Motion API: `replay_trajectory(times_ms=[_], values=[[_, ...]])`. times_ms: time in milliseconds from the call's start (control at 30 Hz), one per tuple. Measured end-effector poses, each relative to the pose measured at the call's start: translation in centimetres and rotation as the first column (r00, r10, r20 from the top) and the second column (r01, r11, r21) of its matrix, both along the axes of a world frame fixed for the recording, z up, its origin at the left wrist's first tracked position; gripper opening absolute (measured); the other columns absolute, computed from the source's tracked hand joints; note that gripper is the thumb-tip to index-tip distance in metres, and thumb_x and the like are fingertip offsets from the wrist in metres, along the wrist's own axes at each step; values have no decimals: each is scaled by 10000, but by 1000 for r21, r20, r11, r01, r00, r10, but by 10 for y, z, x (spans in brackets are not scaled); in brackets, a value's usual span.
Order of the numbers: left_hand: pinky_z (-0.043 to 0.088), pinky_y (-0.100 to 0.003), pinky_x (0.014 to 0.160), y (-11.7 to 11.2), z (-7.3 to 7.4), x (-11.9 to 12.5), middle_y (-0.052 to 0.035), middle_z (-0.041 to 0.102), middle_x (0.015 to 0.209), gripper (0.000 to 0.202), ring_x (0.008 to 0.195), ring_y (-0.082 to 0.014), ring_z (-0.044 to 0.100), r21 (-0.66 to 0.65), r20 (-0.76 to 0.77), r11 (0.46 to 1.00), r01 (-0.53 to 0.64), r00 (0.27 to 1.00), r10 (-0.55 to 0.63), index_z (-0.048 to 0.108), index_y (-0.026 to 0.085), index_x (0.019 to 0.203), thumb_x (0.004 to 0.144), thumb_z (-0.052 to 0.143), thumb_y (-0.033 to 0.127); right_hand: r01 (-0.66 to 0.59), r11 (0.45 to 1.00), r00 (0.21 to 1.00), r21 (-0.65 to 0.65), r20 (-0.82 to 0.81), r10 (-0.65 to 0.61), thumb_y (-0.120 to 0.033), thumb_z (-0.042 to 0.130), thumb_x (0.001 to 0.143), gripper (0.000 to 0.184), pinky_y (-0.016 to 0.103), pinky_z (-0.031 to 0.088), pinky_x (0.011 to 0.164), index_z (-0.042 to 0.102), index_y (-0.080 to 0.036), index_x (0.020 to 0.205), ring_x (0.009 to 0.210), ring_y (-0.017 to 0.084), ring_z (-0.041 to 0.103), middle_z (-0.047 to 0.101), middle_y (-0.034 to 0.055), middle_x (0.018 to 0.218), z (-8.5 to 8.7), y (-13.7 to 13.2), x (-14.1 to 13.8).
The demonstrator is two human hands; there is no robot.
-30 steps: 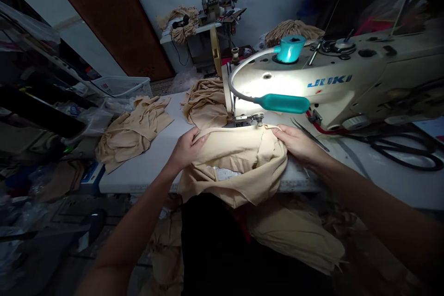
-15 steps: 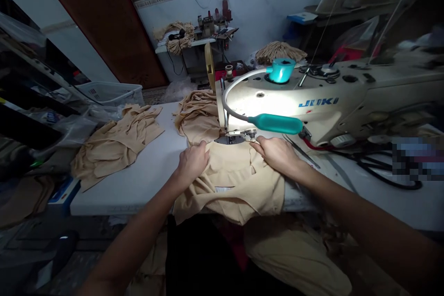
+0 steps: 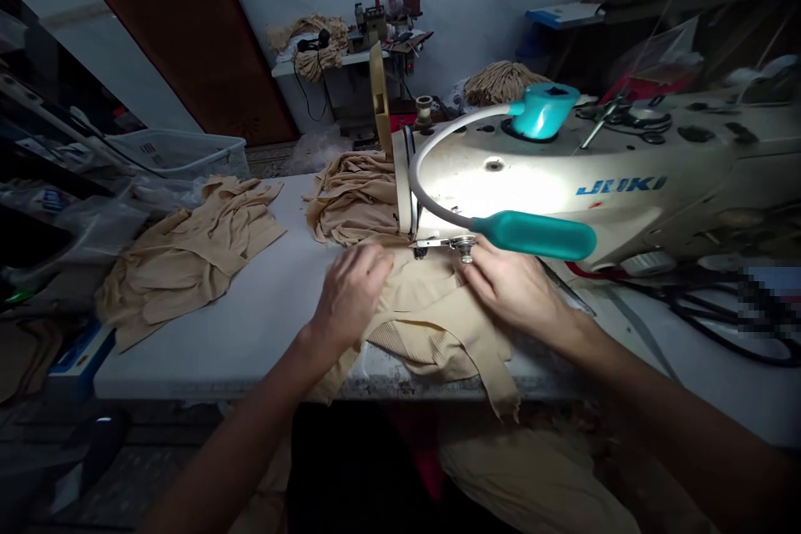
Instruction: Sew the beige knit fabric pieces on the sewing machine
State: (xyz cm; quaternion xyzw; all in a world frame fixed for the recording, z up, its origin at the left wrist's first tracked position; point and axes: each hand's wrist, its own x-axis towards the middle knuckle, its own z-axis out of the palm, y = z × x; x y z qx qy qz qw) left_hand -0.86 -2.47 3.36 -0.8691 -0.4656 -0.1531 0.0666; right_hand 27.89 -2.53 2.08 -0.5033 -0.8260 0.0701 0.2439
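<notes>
A beige knit garment lies under the needle area of the sewing machine, its ribbed part and a loose strip hanging at the table's front edge. My left hand is closed on the garment's left side, just left of the presser foot. On the other side, my right hand pinches the cloth close to the round metal fitting by the needle. Its fingertips are partly hidden behind that fitting. A teal lamp on a bent white neck lights the spot.
Beige cloth pieces lie on the table's left, and another folded stack sits behind the needle. Tweezers or scissors-like metal and black cables lie right. A white plastic basket stands beyond the left edge.
The garment has been shifted and refolded under the needle, now covering the dark machine plate. A ribbed part and a strip show at the front. My left hand has moved closer to the presser foot.
</notes>
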Motion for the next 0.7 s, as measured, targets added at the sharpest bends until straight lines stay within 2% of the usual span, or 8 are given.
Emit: replay_trajectory(times_ms=[67,100,167,233,367,533,600,700], values=[[533,-452,1093,-20,-10,-2,-113,712,1302,214,1308,-289,635,-59,46,982,182,983,-179,703,198,1173,1090,507,219,-117,993,993,2,26,117,-366,488,1087,248,473,505,964,682,-229,1018,1118,330,677,736,139,1176,-4,-20,-7],[535,-458,1110,-27,-16,-4,-106,716,1308,195,1338,-290,624,-80,61,973,218,975,-213,706,201,1141,1091,521,238,-160,987,987,-7,15,160,-361,505,1084,222,482,507,1005,668,-234,1001,1182,328,669,735,135,1221,-8,-27,-10],[525,-483,1155,-33,-25,-8,-114,713,1333,182,1389,-304,598,-94,72,973,209,977,-203,701,190,1107,1089,529,249,-188,982,982,-25,-34,187,-326,530,1072,165,498,504,1070,635,-238,979,1305,324,633,711,140,1339,-18,-37,-14],[507,-496,1194,-33,-31,-13,-130,710,1341,190,1386,-311,605,-91,68,979,182,982,-176,694,176,1053,1088,519,241,-160,987,985,-22,-62,158,-293,544,1055,121,520,506,1095,612,-240,971,1367,327,604,683,155,1410,-28,-41,-16],[506,-493,1210,-25,-30,-19,-147,710,1329,218,1373,-319,621,-103,53,975,196,980,-191,679,171,946,1080,524,248,-82,996,997,32,-2,82,-285,552,1043,103,565,499,1119,608,-229,977,1405,360,577,673,183,1434,-39,-45,-21],[525,-511,1194,-22,-26,-24,-145,685,1398,195,1439,-343,570,-107,33,965,239,971,-236,707,165,1027,1070,531,239,-70,997,997,40,40,69,-296,546,1051,119,576,496,1130,625,-211,1022,1455,375,530,651,191,1467,-36,-55,-25],[500,-530,1215,-27,-24,-26,-141,676,1420,186,1465,-351,544,-92,27,964,250,968,-249,712,169,1038,1068,539,230,-84,996,996,44,20,83,-294,549,1054,136,570,480,1153,643,-209,1102,1472,365,512,626,182,1501,-34,-60,-25],[467,-535,1237,-39,-23,-29,-124,692,1391,165,1484,-338,526,-63,53,958,279,960,-276,710,191,1115,1069,554,216,-147,987,989,64,17,146,-325,561,1068,327,559,453,1175,608,-207,1369,1496,360,476,600,161,1536,-31,-68,-25]])
